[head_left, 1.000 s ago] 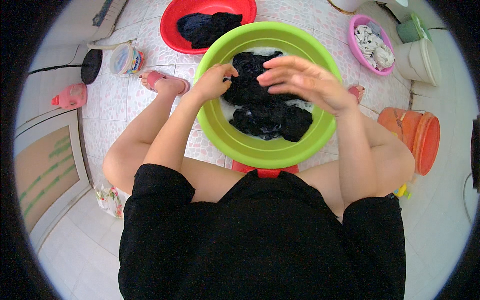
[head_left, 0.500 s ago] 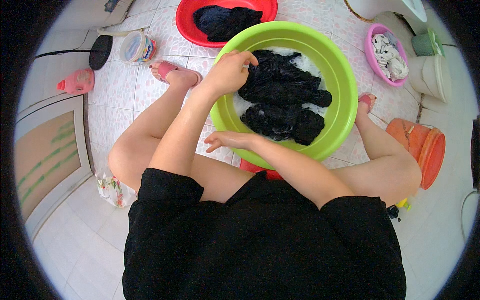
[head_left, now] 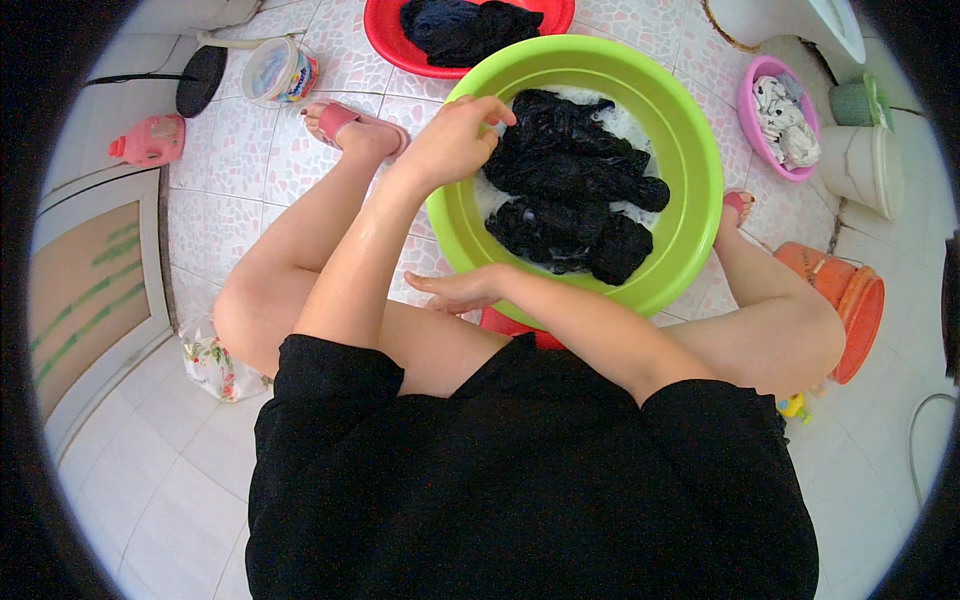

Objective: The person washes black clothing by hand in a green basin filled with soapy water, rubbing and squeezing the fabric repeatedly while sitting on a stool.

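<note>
A large lime-green basin (head_left: 690,190) stands between my legs. Soaked black clothing (head_left: 575,165) lies bunched in its foamy water (head_left: 625,125). My left hand (head_left: 462,138) hovers at the basin's left rim, fingers loosely bent and apart, holding nothing. Just outside the near left rim is my right hand (head_left: 458,290), fingers stretched leftward above my thigh, also holding nothing. Neither hand touches the clothing.
Beyond the green basin sits a red basin (head_left: 385,45) with dark clothes. Right: a pink basin (head_left: 748,120) of white clothes, a white bin (head_left: 850,170), an orange bucket (head_left: 860,325). Left: a pink bottle (head_left: 150,140), a clear tub (head_left: 275,72), a flowered bag (head_left: 215,370).
My right hand has turned, its fingers now straighter and closer together. The left hand has stayed almost in place at the rim. The whole view has shifted slightly.
</note>
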A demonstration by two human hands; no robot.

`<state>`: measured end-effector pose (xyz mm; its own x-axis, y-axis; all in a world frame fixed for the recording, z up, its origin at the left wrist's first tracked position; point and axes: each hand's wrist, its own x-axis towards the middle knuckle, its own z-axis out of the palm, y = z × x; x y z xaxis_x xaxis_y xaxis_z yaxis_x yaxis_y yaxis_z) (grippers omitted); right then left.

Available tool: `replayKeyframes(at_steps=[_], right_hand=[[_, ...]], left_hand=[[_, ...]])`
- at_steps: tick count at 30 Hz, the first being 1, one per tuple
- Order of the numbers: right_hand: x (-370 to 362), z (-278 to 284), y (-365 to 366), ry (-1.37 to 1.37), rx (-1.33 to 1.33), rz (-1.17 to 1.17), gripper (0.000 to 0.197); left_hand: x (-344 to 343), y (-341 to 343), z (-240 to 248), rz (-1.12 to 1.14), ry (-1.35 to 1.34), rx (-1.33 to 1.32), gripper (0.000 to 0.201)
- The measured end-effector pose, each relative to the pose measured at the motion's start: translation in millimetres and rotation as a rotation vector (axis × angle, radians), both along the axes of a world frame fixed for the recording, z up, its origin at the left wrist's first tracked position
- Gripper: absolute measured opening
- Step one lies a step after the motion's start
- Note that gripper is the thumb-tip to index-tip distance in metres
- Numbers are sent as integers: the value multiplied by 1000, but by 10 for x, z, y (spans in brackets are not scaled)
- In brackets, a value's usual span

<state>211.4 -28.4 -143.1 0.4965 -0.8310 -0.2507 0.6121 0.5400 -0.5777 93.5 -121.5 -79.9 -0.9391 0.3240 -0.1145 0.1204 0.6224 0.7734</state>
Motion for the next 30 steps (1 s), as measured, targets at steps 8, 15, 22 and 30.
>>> replayKeyframes(at_steps=[8,15,22,30], right_hand=[[-215,160,78,-184,174,-247,107],[-565,251,570,-688,97,-766,86],[-986,-419,1630,1409,700,-1184,22],[-1179,-791,1909,1647,1007,-759,61]], left_hand=[[-35,29,16,-1,25,-11,24],[-176,-85,25,144,16,233,24],[-108,76,-432,173,7,-38,27],[-131,854,-1105,-67,240,-478,60]])
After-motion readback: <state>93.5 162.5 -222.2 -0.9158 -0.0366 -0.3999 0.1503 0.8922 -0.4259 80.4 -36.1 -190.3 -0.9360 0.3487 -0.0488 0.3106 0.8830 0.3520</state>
